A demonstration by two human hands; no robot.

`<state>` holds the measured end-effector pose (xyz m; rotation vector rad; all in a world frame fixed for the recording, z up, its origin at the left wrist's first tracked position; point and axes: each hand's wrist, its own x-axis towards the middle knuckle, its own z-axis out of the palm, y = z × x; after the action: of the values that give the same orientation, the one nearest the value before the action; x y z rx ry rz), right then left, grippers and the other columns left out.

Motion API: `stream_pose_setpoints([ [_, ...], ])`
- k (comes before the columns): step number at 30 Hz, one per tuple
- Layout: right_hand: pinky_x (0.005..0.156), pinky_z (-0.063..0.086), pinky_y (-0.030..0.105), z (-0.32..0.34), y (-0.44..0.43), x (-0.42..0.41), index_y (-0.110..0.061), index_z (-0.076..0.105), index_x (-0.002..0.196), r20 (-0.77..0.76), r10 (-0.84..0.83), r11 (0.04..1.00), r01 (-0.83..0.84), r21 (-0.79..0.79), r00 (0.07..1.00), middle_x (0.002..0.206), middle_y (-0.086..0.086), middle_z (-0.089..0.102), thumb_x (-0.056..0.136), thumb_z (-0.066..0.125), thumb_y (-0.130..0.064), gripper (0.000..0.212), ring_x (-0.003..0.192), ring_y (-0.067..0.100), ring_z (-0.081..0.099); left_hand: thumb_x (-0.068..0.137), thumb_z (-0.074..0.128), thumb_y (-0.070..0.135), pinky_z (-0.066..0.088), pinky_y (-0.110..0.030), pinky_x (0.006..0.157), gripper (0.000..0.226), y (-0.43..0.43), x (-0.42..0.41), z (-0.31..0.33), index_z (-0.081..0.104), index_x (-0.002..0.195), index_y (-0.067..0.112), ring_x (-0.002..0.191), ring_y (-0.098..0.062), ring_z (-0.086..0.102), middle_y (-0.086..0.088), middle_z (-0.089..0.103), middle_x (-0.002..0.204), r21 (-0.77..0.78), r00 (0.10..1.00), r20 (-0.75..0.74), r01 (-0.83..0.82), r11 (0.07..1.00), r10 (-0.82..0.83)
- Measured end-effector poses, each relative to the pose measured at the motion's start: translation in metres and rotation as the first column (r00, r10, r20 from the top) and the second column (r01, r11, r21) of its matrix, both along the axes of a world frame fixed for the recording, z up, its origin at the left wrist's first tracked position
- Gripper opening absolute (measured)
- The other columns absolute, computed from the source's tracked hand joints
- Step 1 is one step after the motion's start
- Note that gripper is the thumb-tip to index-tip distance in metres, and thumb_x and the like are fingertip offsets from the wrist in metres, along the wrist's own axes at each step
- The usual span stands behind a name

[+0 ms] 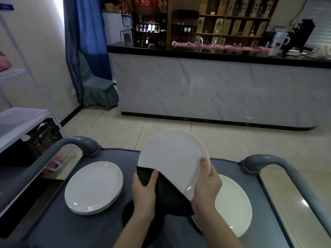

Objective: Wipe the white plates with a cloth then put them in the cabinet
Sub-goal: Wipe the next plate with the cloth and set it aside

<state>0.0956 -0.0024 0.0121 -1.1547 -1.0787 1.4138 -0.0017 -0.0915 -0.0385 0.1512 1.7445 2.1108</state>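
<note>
Nearest, on the grey cart (71, 226), both forearms enter from its near edge. The left grip (144, 190) is closed round a black cloth (170, 197), thumb on top, its fingers hidden behind the fabric. The right grip (207, 183) pinches the rim of a white plate (172, 154), thumb on its face and fingers out of sight behind. That plate is held tilted above the middle of the cart, its lower edge covered by the cloth, which hangs down over a dark patch that is hard to make out. Another plate (232, 203) lies near the right edge, partly hidden by the right forearm. A stack of plates (93, 187) sits towards the left edge; their number is unclear. Past the far edge stands a marble-fronted bar (215, 86), with blurred shelves (232, 20) behind it.
</note>
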Motion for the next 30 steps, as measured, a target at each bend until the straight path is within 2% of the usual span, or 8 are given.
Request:
stream_pose_setpoints([
  [4, 0.077, 0.054, 0.033, -0.012, -0.002, 0.002, -0.025, 0.069, 0.092, 0.008, 0.081, 0.997, -0.081, 0.015, 0.997, 0.088, -0.007, 0.07, 0.101, 0.05, -0.039, 0.024, 0.089, 0.017, 0.066, 0.086, 0.074, 0.021, 0.054, -0.033, 0.083, 0.021, 0.002, 0.0, 0.0, 0.063, 0.104, 0.023, 0.097, -0.014, 0.067, 0.001, 0.071, 0.103, -0.001, 0.998, 0.042, -0.039, 0.999, 0.039],
  [9, 0.088, 0.043, 0.006, -0.018, 0.016, 0.039, -0.044, 0.053, 0.13, 0.416, 0.33, 0.827, -0.472, 0.306, 0.847, 0.124, -0.028, 0.062, 0.095, 0.062, -0.037, 0.037, 0.116, -0.003, 0.057, 0.09, 0.071, 0.021, 0.055, -0.034, 0.079, 0.009, -0.006, -0.032, 0.002, 0.067, 0.097, 0.016, 0.092, -0.019, 0.068, -0.004, 0.073, 0.097, -0.05, 0.999, 0.004, -0.053, 0.997, 0.053],
  [11, 0.108, 0.033, 0.013, -0.016, 0.026, 0.052, -0.037, 0.043, 0.144, 0.632, 0.216, 0.615, -0.606, 0.504, 0.744, 0.151, -0.02, 0.042, 0.088, 0.07, -0.037, 0.062, 0.136, -0.005, 0.038, 0.092, 0.068, 0.022, 0.052, -0.03, 0.072, 0.008, -0.007, -0.039, 0.002, 0.067, 0.094, 0.015, 0.089, -0.018, 0.067, -0.004, 0.072, 0.094, -0.075, 0.998, 0.007, -0.055, 0.996, 0.056],
  [14, 0.114, 0.037, 0.043, -0.015, 0.034, 0.056, -0.019, 0.057, 0.138, 0.828, -0.098, 0.012, -0.832, 0.555, 0.552, 0.151, 0.0, 0.046, 0.08, 0.077, -0.043, 0.065, 0.142, 0.02, 0.041, 0.095, 0.063, 0.022, 0.05, -0.028, 0.069, 0.01, -0.005, -0.045, 0.001, 0.068, 0.095, 0.013, 0.086, -0.017, 0.066, -0.005, 0.072, 0.095, -0.078, 0.996, 0.078, -0.036, 0.996, 0.042],
  [17, 0.105, 0.046, 0.048, -0.015, 0.035, 0.052, -0.019, 0.065, 0.13, 0.861, -0.295, -0.18, -0.909, 0.375, 0.414, 0.143, 0.003, 0.056, 0.077, 0.083, -0.033, 0.057, 0.133, 0.024, 0.052, 0.097, 0.06, 0.024, 0.051, -0.029, 0.069, 0.015, -0.004, -0.047, 0.002, 0.068, 0.097, 0.01, 0.088, -0.018, 0.066, -0.007, 0.072, 0.096, -0.075, 0.991, 0.132, 0.004, 0.997, 0.006],
  [19, 0.103, 0.049, 0.044, -0.015, 0.035, 0.049, -0.019, 0.068, 0.126, 0.806, -0.323, -0.264, -0.865, 0.427, 0.496, 0.137, 0.002, 0.061, 0.091, 0.066, -0.015, 0.036, 0.128, 0.023, 0.057, 0.098, 0.06, 0.025, 0.052, -0.03, 0.068, 0.018, -0.004, -0.048, 0.004, 0.068, 0.097, 0.008, 0.087, -0.02, 0.066, -0.008, 0.072, 0.094, -0.073, 0.988, 0.153, 0.03, 0.997, -0.018],
  [23, 0.095, 0.054, 0.036, -0.015, 0.032, 0.047, -0.016, 0.073, 0.118, 0.747, -0.302, -0.29, -0.803, 0.52, 0.592, 0.128, 0.002, 0.068, 0.1, 0.03, 0.0, 0.049, 0.119, 0.022, 0.064, 0.098, 0.059, 0.028, 0.05, -0.032, 0.065, 0.021, -0.006, -0.053, 0.012, 0.065, 0.091, 0.01, 0.085, -0.024, 0.065, -0.011, 0.069, 0.093, -0.092, 0.976, 0.216, 0.06, 0.994, -0.039],
  [30, 0.072, 0.061, 0.032, -0.019, 0.021, 0.041, -0.016, 0.077, 0.106, 0.789, -0.035, 0.061, -0.786, 0.615, 0.614, 0.109, -0.002, 0.076, 0.081, 0.074, -0.007, 0.027, 0.1, 0.02, 0.073, 0.099, 0.054, 0.035, 0.053, -0.037, 0.077, 0.029, -0.012, -0.061, 0.023, 0.064, 0.097, 0.009, 0.097, -0.032, 0.065, -0.016, 0.068, 0.103, -0.101, 0.936, 0.337, 0.148, 0.984, -0.106],
])
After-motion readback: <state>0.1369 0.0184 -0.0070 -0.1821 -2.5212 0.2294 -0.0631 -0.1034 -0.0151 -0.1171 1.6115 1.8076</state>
